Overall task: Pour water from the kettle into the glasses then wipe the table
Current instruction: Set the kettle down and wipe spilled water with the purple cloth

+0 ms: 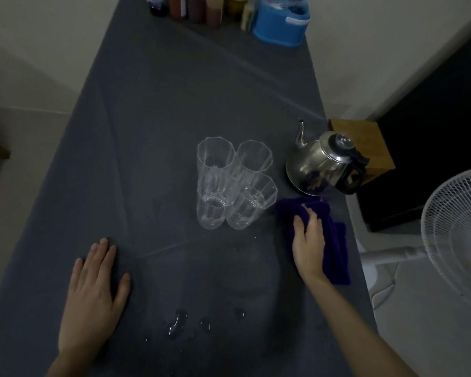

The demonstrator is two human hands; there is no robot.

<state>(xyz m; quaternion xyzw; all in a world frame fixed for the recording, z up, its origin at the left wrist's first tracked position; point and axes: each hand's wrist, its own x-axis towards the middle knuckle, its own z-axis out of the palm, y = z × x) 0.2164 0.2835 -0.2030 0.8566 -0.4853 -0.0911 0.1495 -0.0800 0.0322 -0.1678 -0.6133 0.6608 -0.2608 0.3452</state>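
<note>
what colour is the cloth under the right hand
Deep purple, nearly violet-blue: the folded cloth under the right hand, seen best in the head view.

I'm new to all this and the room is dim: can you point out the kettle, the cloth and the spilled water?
kettle (317, 170): head view, on its shiny steel belly.
cloth (337, 240): head view, on the purple fabric right of the hand.
spilled water (178, 321): head view, on the largest puddle.

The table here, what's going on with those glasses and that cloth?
A person is at the dark table. The right hand rests on a purple cloth near the steel kettle; the left hand lies flat on the tabletop. Four clear glasses stand clustered in the middle. Water droplets sit on the near edge, not yet wiped.
</note>
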